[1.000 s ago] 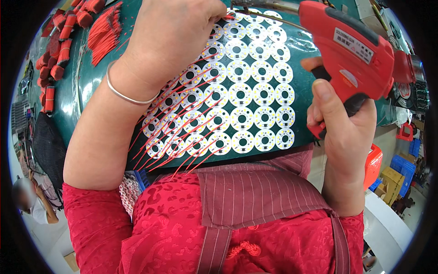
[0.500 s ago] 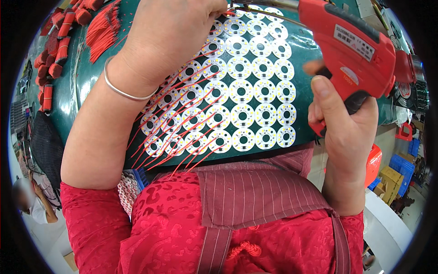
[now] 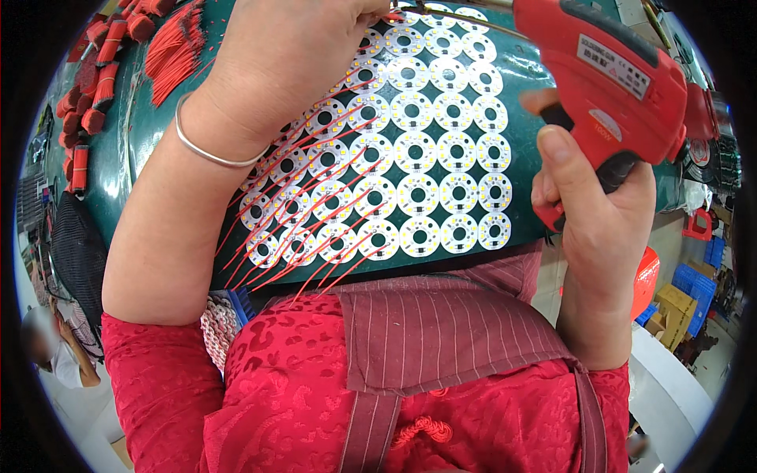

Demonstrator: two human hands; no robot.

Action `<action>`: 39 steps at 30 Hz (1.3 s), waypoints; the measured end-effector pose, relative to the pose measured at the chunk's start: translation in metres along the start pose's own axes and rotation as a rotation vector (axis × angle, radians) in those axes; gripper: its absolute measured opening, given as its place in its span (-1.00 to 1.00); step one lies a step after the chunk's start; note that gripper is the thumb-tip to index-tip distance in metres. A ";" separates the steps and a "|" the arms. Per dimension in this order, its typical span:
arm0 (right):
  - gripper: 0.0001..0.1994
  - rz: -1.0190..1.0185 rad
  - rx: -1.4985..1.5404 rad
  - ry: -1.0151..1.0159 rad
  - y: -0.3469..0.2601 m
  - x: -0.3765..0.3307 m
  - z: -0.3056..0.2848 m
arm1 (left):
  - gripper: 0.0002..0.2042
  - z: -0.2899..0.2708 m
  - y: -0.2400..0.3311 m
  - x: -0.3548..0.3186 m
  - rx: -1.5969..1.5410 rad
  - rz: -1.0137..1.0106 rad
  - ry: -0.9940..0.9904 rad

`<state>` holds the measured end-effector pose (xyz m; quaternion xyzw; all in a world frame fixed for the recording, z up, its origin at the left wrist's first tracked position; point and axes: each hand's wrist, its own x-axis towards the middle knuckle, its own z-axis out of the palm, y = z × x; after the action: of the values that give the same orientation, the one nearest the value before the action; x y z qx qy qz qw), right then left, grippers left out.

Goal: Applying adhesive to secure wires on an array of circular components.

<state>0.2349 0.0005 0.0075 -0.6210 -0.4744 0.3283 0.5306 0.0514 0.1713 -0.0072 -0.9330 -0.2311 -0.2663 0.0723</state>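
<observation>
Round white LED circuit boards (image 3: 418, 150) lie in a joined panel of rows on the green tabletop (image 3: 134, 134), directly in front of the person. Thin red wires (image 3: 307, 229) stick out from the boards on the panel's left and near portions, slanting toward the near left edge. Left hand (image 3: 284, 55) rests over the far left part of the panel, fingers curled together at the far edge; whether they pinch a wire cannot be told. Right hand (image 3: 591, 213) is closed around the grip of a red soldering gun (image 3: 607, 79), thumb upright against the handle, the gun held above the panel's far right corner. Its metal tip (image 3: 465, 17) points left toward the left hand's fingers. Bundles of red wires (image 3: 177, 43) lie at the far left of the tabletop.
</observation>
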 end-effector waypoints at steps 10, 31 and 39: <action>-0.73 0.001 0.015 0.065 -0.004 -0.001 -0.004 | -0.97 0.001 0.000 0.001 0.010 0.011 0.007; -0.69 0.035 0.078 0.079 -0.003 -0.012 -0.009 | -0.94 -0.001 0.008 0.002 0.054 0.153 0.283; -0.71 0.036 0.065 0.079 -0.003 -0.013 -0.008 | -0.93 -0.003 0.008 0.000 0.000 0.053 0.067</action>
<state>0.2371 -0.0149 0.0107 -0.6243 -0.4310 0.3284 0.5627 0.0538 0.1636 -0.0047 -0.9293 -0.2036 -0.2954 0.0873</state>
